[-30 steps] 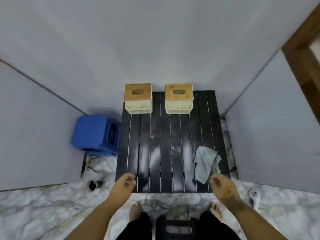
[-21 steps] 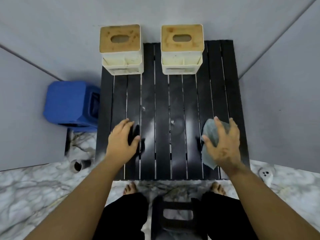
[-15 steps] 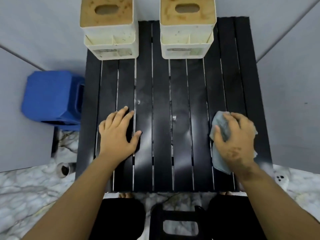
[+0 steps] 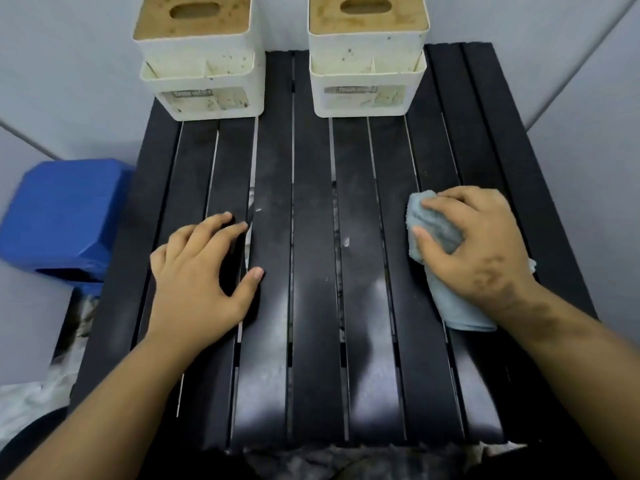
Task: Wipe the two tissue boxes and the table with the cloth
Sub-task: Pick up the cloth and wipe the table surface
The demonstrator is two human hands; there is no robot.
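Table [image 4: 311,237]: black slats running away from the viewer, narrow gaps between them, a dull dusty sheen with pale smears and a few white specks near the middle.

Two tissue boxes at the far edge, side by side and apart. Left tissue box [image 4: 197,67] and right tissue box [image 4: 367,64]: off-white squarish plastic with rounded corners, tan wood-look lids with an oval slot, a divided tray section low on the front, dark spotting on the walls. Each front carries a label; the text is too blurred to read.

Cloth [image 4: 436,233]: soft, nubby, pale grey-blue, bunched on the right-hand slats, one end trailing toward the near edge.

Right hand [image 4: 474,251] grips the cloth, fingers and thumb curled over the wad. Left hand [image 4: 197,275] rests flat on the left slats, fingers spread and straight, holding nothing.

Room: pale grey walls close around the table; a blue plastic stool [image 4: 59,216] just left of it; marbled floor [image 4: 27,393] at lower left.

Against half a second ago: the view is closer to the table, the right hand's fingers are tighter on the cloth, and the left hand sits in much the same place.
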